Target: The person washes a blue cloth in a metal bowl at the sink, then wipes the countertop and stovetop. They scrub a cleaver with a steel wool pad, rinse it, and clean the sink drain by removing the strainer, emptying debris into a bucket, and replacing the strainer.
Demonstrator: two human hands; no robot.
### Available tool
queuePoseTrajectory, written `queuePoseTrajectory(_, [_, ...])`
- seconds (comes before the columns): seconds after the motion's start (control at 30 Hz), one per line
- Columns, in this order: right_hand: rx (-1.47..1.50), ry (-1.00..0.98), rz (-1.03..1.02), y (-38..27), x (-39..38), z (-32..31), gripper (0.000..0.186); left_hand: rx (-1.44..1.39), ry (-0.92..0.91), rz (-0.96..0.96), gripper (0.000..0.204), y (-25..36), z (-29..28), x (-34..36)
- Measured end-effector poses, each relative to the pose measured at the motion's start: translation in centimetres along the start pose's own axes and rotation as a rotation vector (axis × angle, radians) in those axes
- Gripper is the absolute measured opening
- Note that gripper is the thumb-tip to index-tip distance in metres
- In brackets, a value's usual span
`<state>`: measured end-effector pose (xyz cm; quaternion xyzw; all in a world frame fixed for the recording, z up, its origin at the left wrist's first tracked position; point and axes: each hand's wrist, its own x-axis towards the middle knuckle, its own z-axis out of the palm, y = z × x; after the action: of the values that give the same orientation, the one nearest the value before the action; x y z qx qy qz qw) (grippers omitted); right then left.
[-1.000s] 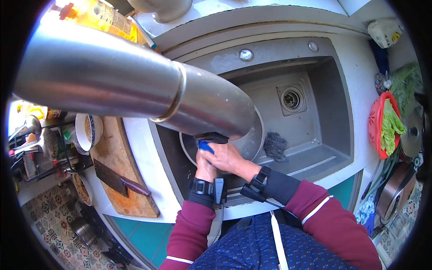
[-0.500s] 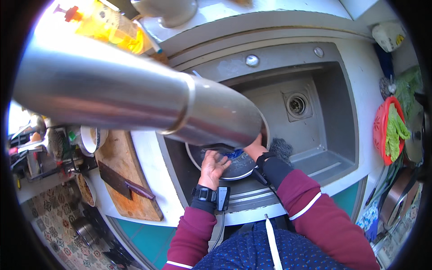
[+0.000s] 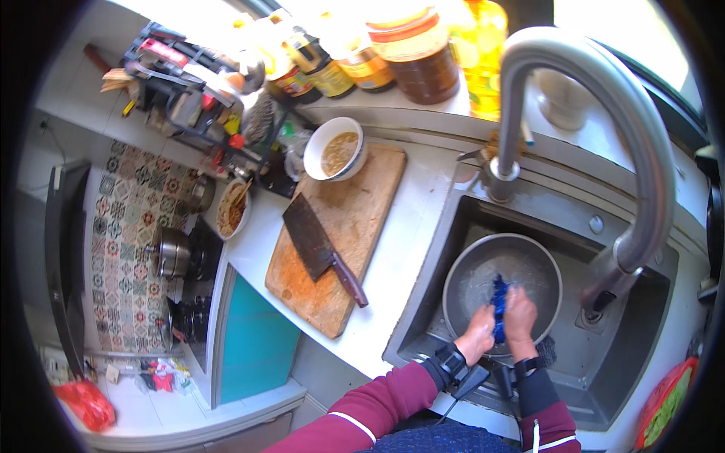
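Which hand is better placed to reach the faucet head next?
Probably your right hand: it's on the side nearer the faucet head, while your left hand sits farther off. Both seem to grip the blue item.

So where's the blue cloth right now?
The blue cloth is right of centre in the head view, held between the left hand and right hand, over the round pan in the sink.
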<state>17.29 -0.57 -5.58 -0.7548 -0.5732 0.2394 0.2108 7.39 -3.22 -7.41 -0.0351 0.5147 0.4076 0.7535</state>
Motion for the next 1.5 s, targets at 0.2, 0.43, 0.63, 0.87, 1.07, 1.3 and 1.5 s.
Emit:
queuePoseTrajectory(0.2, [0.289,-0.007,0.356,9.1,4.1,2.7,0.045,0.079,0.067,0.121,0.038,3.0,-0.9,-0.6])
queuePoseTrajectory(0.43, [0.019,0.003,0.134,10.0,1.5,5.5,0.059,0.117,0.119,-0.109,0.067,3.4,-0.4,0.5])
queuePoseTrajectory(0.63, [0.661,-0.456,0.019,2.3,-0.6,-1.8,0.035,0.010,0.117,0.016,0.061,2.2,0.7,3.2])
queuePoseTrajectory(0.87, [0.340,-0.154,-0.186,-2.3,-1.4,-3.6,0.032,-0.296,0.045,-0.064,0.022,-1.2,0.9,2.7])
queuePoseTrajectory(1.07, [-0.024,-0.167,-0.010,3.2,2.7,0.2,0.041,0.075,0.088,0.042,0.039,-0.3,1.6,0.1])
queuePoseTrajectory(1.3, [-0.250,-0.319,-0.163,8.1,1.3,4.6,0.046,0.159,0.150,-0.027,0.070,3.1,-1.1,0.2])
queuePoseTrajectory(1.5, [0.525,-0.408,0.168,3.5,1.3,0.0,0.035,0.165,0.158,-0.211,0.072,0.9,-0.4,3.2])
